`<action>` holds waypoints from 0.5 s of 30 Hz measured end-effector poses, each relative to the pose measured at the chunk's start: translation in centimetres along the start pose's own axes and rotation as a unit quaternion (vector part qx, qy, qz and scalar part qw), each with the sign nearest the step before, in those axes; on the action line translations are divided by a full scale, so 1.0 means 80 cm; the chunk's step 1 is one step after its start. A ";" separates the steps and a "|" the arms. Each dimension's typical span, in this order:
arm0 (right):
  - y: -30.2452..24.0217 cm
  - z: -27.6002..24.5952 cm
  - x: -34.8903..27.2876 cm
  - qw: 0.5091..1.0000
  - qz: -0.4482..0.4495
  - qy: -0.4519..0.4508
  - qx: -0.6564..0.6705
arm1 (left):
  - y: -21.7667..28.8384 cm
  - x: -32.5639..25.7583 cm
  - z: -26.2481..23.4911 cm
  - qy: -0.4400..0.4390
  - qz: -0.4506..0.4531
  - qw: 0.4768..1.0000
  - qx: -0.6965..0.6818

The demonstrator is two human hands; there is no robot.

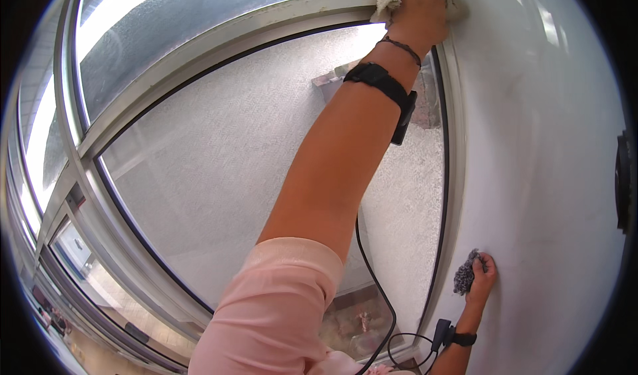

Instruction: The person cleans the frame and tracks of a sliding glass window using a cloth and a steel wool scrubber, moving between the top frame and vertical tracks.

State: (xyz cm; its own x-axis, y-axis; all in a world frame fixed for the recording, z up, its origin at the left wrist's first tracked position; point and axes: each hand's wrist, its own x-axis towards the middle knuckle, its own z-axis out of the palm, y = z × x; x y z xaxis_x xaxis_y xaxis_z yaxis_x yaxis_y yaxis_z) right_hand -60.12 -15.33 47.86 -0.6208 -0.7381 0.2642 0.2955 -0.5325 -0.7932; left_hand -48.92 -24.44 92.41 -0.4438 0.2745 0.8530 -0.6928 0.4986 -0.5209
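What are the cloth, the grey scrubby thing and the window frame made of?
The cloth in the left hand looks like soft, dull terry fabric, perhaps cotton: its surface is nubbly. The scrubby thing in the right hand is a curly grey tangle, maybe metal or plastic; I can't tell. The window frame seems to be metal, with smooth, pale, slightly shiny bars.

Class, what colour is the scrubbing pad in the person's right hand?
The scrubbing pad is mottled grey; the head view shows it best.

This looks like a room inside a building, with a big window, a metal frame and a smooth white wall. Which kind, I can't tell.
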 end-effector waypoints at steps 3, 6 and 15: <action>-0.002 -0.014 0.000 1.000 0.008 -0.004 0.006 | -0.006 -0.008 -0.028 -0.007 0.114 0.987 -0.109; -0.014 -0.012 -0.003 0.995 0.053 -0.001 0.082 | 0.014 -0.065 -0.077 -0.134 -0.114 0.931 -0.320; -0.054 0.155 -0.029 0.947 -0.065 -0.231 0.214 | 0.052 -0.365 -0.233 -0.292 -0.310 0.528 -0.735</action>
State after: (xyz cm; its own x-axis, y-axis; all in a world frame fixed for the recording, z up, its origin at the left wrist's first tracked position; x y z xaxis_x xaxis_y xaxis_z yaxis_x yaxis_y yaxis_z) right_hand -50.96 -16.42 57.49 -0.3181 -0.7040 0.6349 0.5670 -0.6780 -0.4677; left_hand -28.23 -15.05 65.95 -0.7879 -0.4018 0.4666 0.1904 0.5617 0.8051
